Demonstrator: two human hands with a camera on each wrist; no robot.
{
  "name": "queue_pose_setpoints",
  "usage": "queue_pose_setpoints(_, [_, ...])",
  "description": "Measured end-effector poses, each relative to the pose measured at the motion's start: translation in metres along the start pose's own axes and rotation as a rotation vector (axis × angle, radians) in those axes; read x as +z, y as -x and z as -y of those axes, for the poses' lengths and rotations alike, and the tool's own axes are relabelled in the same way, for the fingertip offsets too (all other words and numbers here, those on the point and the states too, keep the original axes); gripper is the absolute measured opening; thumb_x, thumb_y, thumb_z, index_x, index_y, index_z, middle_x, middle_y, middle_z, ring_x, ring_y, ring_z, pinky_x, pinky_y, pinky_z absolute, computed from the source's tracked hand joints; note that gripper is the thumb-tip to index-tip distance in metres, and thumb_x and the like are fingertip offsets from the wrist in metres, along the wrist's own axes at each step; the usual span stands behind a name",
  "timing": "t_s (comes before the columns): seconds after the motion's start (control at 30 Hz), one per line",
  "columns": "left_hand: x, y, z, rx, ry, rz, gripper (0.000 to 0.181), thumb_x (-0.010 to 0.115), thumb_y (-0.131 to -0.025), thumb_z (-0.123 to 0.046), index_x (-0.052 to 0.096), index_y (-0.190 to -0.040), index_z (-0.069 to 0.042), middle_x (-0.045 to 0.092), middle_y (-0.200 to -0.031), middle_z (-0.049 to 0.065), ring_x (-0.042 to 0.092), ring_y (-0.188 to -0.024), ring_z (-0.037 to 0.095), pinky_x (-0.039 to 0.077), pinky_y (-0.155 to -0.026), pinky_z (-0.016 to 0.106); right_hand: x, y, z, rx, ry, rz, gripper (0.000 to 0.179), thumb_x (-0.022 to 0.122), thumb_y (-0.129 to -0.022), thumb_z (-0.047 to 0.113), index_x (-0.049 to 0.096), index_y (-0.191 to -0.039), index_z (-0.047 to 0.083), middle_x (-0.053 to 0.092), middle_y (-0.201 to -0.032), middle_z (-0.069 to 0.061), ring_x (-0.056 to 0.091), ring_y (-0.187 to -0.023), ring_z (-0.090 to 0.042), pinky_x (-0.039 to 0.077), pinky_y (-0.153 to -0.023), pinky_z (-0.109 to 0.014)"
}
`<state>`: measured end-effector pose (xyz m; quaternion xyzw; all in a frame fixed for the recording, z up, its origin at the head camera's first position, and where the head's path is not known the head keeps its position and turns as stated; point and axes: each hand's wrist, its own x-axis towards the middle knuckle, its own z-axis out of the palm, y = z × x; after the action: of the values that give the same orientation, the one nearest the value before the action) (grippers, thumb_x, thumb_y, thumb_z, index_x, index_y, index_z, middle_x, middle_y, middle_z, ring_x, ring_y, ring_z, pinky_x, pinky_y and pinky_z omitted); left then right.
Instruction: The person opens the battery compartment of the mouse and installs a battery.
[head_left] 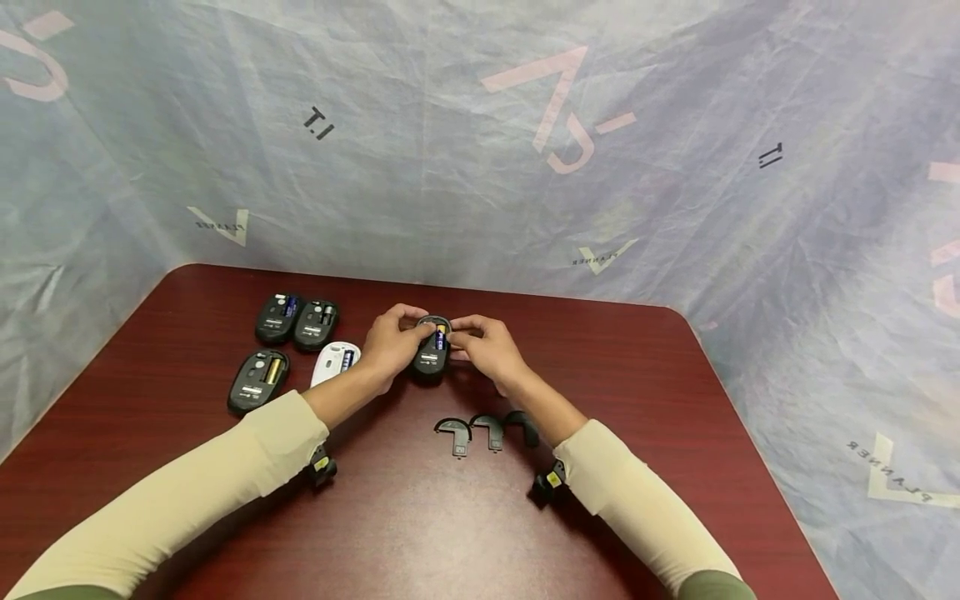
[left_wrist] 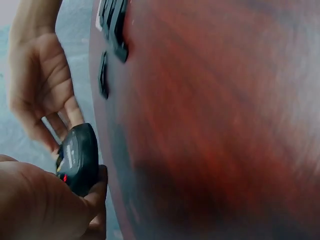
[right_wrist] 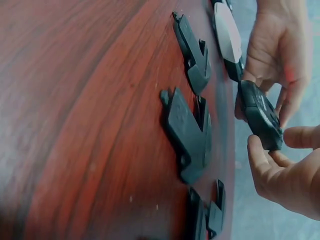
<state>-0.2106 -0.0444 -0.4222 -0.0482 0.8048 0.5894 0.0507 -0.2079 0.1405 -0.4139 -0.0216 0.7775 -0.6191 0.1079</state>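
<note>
A black computer mouse [head_left: 431, 365] is held bottom-up between both hands over the far middle of the table. A blue-and-yellow battery [head_left: 441, 337] sits in its uncovered slot. My left hand [head_left: 392, 348] grips the mouse's left side, thumb on top beside the slot. From the right, my right hand [head_left: 489, 350] holds the other edge, its thumb close to the battery. A small red light glows on the mouse [left_wrist: 82, 157] in the left wrist view. The right wrist view shows finger and thumb at one end of the mouse [right_wrist: 260, 114].
Left of the hands lie several upturned mice with batteries showing: black ones [head_left: 258, 382] and a white one [head_left: 327, 363]. Nearer me are three black battery covers [head_left: 459, 437], the rightmost by my right wrist. A printed cloth [head_left: 420, 167] hangs behind the reddish table [head_left: 420, 533].
</note>
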Motion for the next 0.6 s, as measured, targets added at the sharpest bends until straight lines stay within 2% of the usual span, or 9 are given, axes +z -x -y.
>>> queue_pose_setpoints(0.1, [-0.007,-0.006,-0.002,-0.028,-0.033,0.005,0.038,0.069,-0.112,-0.024,0.070,-0.146,-0.008,0.073,-0.144,0.019,0.067,-0.134,0.033,0.058,-0.110,0.041,0.005,-0.004,0.000,0.057,-0.050,0.036,0.039,0.064,-0.112,0.006,0.066,-0.149,-0.004,0.069,-0.148,-0.026,0.077,-0.129,-0.034,0.065,-0.113,-0.047])
queue_pose_setpoints(0.2, [-0.016,-0.012,-0.004,-0.056,-0.054,0.041,0.037,0.067,-0.113,-0.020,0.071,-0.147,-0.007,0.071,-0.148,0.020,0.068,-0.135,0.032,0.062,-0.109,0.039,0.008,-0.010,-0.003,0.099,-0.102,0.064,0.043,0.060,-0.112,0.007,0.063,-0.154,-0.004,0.064,-0.155,-0.025,0.070,-0.141,-0.036,0.062,-0.118,-0.045])
queue_pose_setpoints(0.4, [-0.032,-0.024,-0.006,-0.105,-0.077,0.092,0.034,0.062,-0.114,-0.011,0.071,-0.145,0.001,0.069,-0.149,0.027,0.074,-0.126,0.032,0.069,-0.106,0.044,0.019,-0.022,-0.006,0.111,-0.163,0.117,0.047,0.052,-0.113,0.007,0.058,-0.158,-0.008,0.061,-0.160,-0.026,0.064,-0.146,-0.037,0.056,-0.126,-0.045])
queue_pose_setpoints(0.47, [-0.038,-0.027,-0.006,-0.108,-0.133,0.095,0.034,0.061,-0.114,-0.010,0.071,-0.145,0.001,0.068,-0.150,0.027,0.073,-0.126,0.033,0.068,-0.104,0.042,0.024,-0.024,-0.005,0.110,-0.164,0.131,0.048,0.049,-0.113,0.007,0.056,-0.158,-0.009,0.061,-0.161,-0.027,0.064,-0.146,-0.037,0.055,-0.127,-0.044])
queue_pose_setpoints(0.6, [-0.047,-0.033,-0.007,-0.078,-0.317,0.088,0.034,0.063,-0.112,-0.014,0.075,-0.141,-0.001,0.068,-0.151,0.026,0.066,-0.126,0.034,0.060,-0.096,0.038,0.033,-0.028,-0.002,0.125,-0.162,0.148,0.050,0.048,-0.112,0.005,0.054,-0.160,-0.010,0.059,-0.163,-0.026,0.064,-0.144,-0.033,0.055,-0.127,-0.042])
